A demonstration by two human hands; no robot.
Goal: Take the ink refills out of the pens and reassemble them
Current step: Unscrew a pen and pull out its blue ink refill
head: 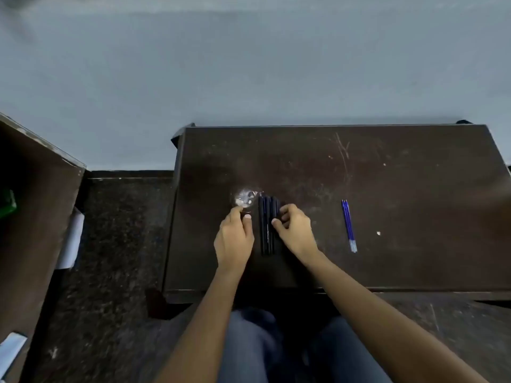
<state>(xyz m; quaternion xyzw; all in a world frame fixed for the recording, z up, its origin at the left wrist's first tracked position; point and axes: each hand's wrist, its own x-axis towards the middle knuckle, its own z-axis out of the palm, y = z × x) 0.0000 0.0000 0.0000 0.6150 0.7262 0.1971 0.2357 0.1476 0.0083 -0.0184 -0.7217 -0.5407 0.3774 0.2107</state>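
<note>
Several black pens lie side by side, pointing away from me, in the middle of the dark table. My right hand is at their right side, its fingers and thumb curled round the rightmost pen. My left hand is just left of the row, with thumb and forefinger pinching a small dark pen part that is hard to make out. Two blue ink refills lie together further right on the table, apart from both hands.
A whitish worn patch marks the table beside the pens. A second dark table stands at the left across a gap of dark speckled floor. A grey wall runs behind. My knees are under the table's near edge.
</note>
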